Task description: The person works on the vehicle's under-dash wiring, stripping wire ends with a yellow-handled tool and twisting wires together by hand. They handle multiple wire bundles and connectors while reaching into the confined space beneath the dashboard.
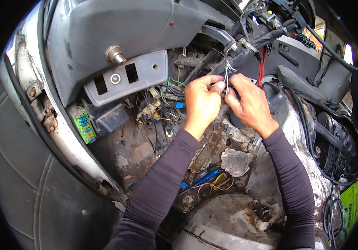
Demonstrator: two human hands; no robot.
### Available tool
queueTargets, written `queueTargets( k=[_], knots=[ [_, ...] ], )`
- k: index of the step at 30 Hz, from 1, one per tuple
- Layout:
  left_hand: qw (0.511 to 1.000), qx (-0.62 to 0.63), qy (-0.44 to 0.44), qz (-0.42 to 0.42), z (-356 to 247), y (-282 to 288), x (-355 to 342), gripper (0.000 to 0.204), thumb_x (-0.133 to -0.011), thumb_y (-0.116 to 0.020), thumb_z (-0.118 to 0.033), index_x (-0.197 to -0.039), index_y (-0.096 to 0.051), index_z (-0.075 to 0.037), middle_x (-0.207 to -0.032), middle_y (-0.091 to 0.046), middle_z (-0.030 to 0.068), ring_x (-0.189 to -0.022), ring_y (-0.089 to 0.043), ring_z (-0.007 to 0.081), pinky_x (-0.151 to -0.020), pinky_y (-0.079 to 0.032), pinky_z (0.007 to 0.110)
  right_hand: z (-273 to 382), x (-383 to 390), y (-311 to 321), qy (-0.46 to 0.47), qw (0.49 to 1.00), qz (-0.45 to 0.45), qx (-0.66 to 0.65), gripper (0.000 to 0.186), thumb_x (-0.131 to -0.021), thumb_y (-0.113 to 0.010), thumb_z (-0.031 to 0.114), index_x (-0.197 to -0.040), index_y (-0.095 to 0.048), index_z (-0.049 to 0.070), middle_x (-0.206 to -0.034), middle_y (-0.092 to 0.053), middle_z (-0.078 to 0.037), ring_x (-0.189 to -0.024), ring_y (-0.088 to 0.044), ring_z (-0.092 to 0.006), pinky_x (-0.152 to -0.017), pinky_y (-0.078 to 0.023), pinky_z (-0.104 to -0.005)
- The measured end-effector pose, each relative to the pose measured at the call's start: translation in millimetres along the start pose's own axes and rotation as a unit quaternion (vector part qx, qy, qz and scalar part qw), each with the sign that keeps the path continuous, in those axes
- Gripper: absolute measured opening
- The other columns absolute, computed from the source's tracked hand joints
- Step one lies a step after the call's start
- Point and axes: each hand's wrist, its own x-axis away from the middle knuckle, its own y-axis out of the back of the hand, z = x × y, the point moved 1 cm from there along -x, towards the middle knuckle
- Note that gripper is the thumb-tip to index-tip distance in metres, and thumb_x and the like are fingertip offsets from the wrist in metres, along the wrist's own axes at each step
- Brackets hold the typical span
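Note:
Both hands are raised close together below the steering column (239, 52), working at a bundle of thin pale wires (227, 68) that hangs from it. My left hand (204, 100) pinches the wires between thumb and fingers. Right beside it, my right hand (249, 102) has its fingers closed at the same wires; what exactly sits between its fingertips is hidden. A thicker red wire bundle (262, 68) hangs just behind the right hand.
Loose wiring and connectors (154, 108) hang under the grey dashboard (120, 33). A green fuse box (83, 125) is by the door frame (62, 112). Blue-handled and yellow-handled tools (206, 178) lie on the rusty floor. A green package (351, 204) stands at right, beside black cables (332, 216).

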Motion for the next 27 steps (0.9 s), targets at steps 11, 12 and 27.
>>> queueTargets(
  k=[11,12,27],
  knots=[
    [0.999,0.035,0.004,-0.020,1,1,1,0.015,-0.091,-0.073,0.000,-0.104,-0.077,0.006,-0.091,-0.079,0.0121,-0.077,-0.071,0.0115,-0.071,-0.057,0.029,15,10,-3,0.003,0.999,0.002,-0.043,0.017,-0.088,-0.067,0.016,-0.099,-0.065,0.004,-0.090,-0.065,-0.015,-0.085,-0.066,-0.0396,-0.072,-0.053,-0.0488],
    [0.997,0.075,0.015,-0.019,3,2,2,0.015,-0.092,-0.071,0.001,-0.106,-0.076,0.006,-0.093,-0.078,0.0114,-0.079,-0.071,0.0117,-0.072,-0.057,0.028,15,9,0,0.006,0.998,0.023,-0.052,0.017,-0.089,-0.066,0.016,-0.101,-0.065,0.003,-0.092,-0.066,-0.016,-0.086,-0.066,-0.0404,-0.073,-0.053,-0.0493],
    [0.982,0.161,0.033,0.092,17,16,3,0.020,-0.105,-0.059,-0.004,-0.121,-0.067,0.005,-0.109,-0.072,0.0082,-0.092,-0.069,0.0136,-0.083,-0.059,0.030,-1,-16,-2,-0.232,0.937,0.019,-0.262,0.029,-0.100,-0.072,0.026,-0.089,-0.072,-0.001,-0.067,-0.065,-0.003,-0.062,-0.061,-0.0075,-0.055,-0.048,-0.0307]
  ],
)
